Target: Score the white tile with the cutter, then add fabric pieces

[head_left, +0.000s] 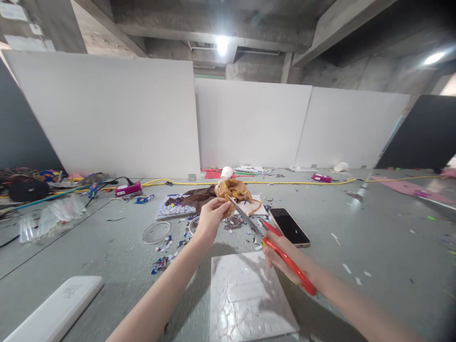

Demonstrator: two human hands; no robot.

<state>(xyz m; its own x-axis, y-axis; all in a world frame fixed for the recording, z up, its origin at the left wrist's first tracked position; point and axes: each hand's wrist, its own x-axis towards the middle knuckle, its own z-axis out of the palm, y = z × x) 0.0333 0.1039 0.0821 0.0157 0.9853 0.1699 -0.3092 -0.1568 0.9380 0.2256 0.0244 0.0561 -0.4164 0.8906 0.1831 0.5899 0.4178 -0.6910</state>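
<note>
My left hand (210, 219) pinches the near edge of a thin mustard-coloured cloth (237, 189), which lies bunched up ahead of me. In my right hand (283, 251) is a pair of scissors (245, 217) with red handles, its blades pointing forward and left. The blade tips reach the cloth beside my left fingertips; whether they touch it I cannot tell. Below both hands lies a white panel (245, 294) with a raised, cracked-looking pattern. A dark brown cloth (201, 198) spreads left of the mustard one, partly over a patterned board (167, 209).
A phone (289, 227) lies right of the scissors. Clear rings (156, 232) and scraps (162, 263) are on the left, with a long white object (57, 308) nearer me. A yellow cable (285, 182) crosses behind, before white partitions (252, 128). Clear tubes (57, 216) sit far left.
</note>
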